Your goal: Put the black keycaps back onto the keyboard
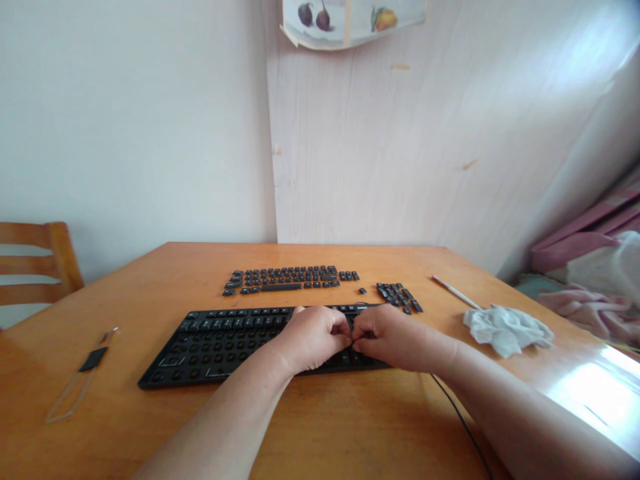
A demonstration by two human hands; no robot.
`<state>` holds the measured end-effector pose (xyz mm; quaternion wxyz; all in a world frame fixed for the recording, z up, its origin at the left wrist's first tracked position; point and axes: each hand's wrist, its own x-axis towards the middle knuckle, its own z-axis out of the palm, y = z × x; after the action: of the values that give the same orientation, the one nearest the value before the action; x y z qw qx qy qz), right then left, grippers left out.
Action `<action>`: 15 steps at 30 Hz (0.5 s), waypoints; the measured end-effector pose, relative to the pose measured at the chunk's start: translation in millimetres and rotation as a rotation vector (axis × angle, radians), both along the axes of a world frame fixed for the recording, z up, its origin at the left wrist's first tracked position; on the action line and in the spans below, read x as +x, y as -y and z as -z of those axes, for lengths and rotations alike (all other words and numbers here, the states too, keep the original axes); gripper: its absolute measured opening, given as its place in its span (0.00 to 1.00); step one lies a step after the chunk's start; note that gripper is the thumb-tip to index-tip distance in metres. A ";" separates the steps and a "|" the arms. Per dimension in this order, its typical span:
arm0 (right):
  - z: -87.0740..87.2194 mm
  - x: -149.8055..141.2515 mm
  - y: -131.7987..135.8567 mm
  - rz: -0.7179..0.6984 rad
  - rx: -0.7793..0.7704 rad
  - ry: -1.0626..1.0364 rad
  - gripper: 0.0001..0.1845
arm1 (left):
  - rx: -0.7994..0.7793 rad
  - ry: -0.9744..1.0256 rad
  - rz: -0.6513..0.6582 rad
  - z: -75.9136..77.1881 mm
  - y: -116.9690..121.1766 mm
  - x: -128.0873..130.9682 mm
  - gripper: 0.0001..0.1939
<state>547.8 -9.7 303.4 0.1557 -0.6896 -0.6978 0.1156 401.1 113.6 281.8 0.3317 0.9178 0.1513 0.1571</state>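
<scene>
See a wooden chair (63, 253) at the left, then a thin looped tool (93, 360) with a black band, lying flat on the table (125, 427). Next, find the black keyboard (220, 347) lying near the middle, with caps on its far rows and many bare key positions nearer. Note loose keycaps (283, 277) in rows just beyond. See the left hand (310, 337) over the keyboard's right part, thumb and forefinger drawn together; meet the right hand (385, 333) just beside, likewise pinched, tips nearly touching. Can't tell about anything clamped between. Beyond, spot a single keycap (363, 291) and a smaller keycap group (399, 297). Rightward, see a black cable (463, 420) running near, a slim white stick (456, 292) farther off, and crumpled white tissue (507, 329) at its near end.
</scene>
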 end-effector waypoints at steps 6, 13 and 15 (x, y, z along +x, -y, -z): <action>2.5 0.6 -1.2 0.004 -0.015 0.064 0.09 | 0.046 -0.074 -0.007 -4.9 1.8 -0.8 0.05; 1.1 -1.9 -0.5 0.008 -0.022 0.101 0.10 | 0.110 -0.134 -0.008 -6.6 1.5 -1.1 0.06; -1.5 -6.0 -0.5 0.017 -0.019 0.115 0.10 | 0.121 -0.135 -0.002 -6.7 1.3 -1.3 0.06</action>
<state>541.8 -9.2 304.9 0.1096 -0.7024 -0.6986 0.0811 399.9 112.4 288.6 0.2647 0.9445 0.1645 0.1043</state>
